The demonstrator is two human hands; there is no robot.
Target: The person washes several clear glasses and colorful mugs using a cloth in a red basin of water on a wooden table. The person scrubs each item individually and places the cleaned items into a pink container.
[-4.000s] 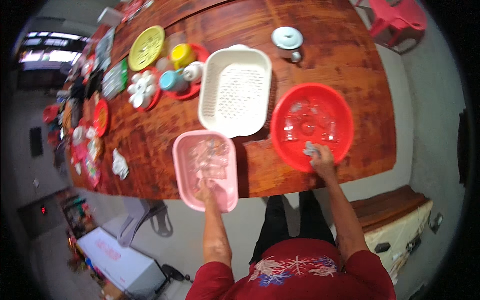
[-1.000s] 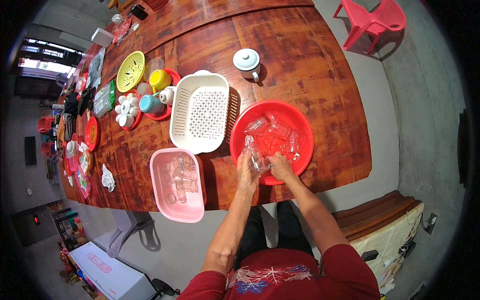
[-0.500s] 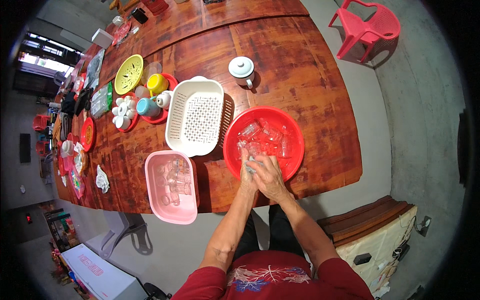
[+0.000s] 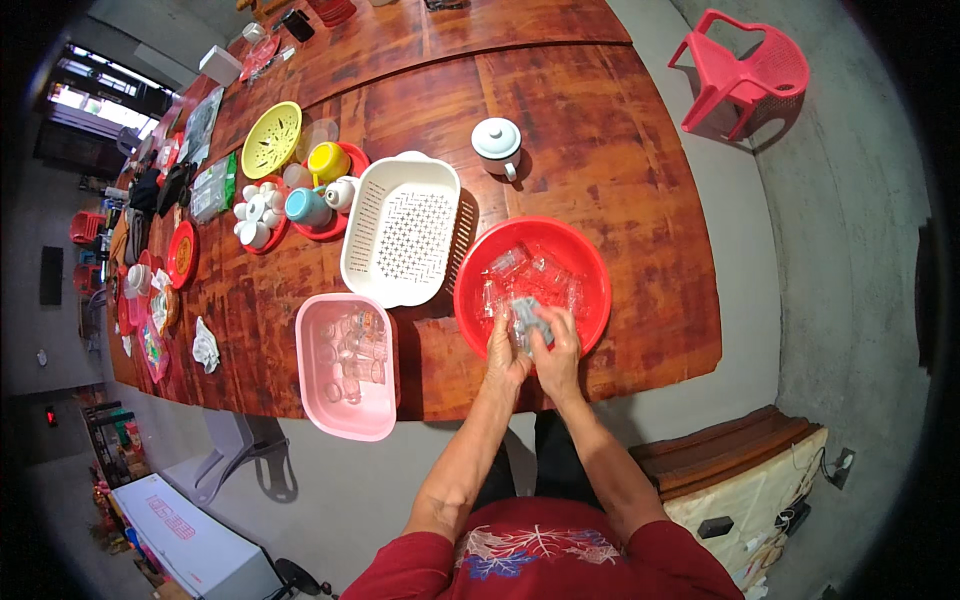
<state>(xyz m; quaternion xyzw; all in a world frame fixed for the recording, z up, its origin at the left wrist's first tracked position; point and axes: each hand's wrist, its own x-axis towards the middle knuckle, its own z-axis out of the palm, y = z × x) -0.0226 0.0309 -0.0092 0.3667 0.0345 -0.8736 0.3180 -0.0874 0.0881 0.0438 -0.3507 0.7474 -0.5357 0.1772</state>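
Note:
Over the near side of a red plastic basin [image 4: 597,250], both my hands work close together. My left hand [image 4: 507,355] is closed round a small clear glass [image 4: 520,338], partly hidden by the fingers. A grey cloth [image 4: 529,314] is gripped in my right hand [image 4: 560,348] and pressed against that glass. Several clear glasses [image 4: 507,262] lie in the basin beyond my hands. To the left stands a pink tub [image 4: 318,412] with several more glasses [image 4: 362,350] inside.
A white draining basket [image 4: 402,285] stands left of the basin. Behind the basin is a lidded cup [image 4: 497,145]. Farther left are a yellow colander [image 4: 272,140], a blue mug [image 4: 307,207] and several white cups [image 4: 258,215]. A red chair [image 4: 745,75] stands beyond the table.
My hands have moved slightly apart and the grey cloth shows more above the fingers. The whole view has shifted a little.

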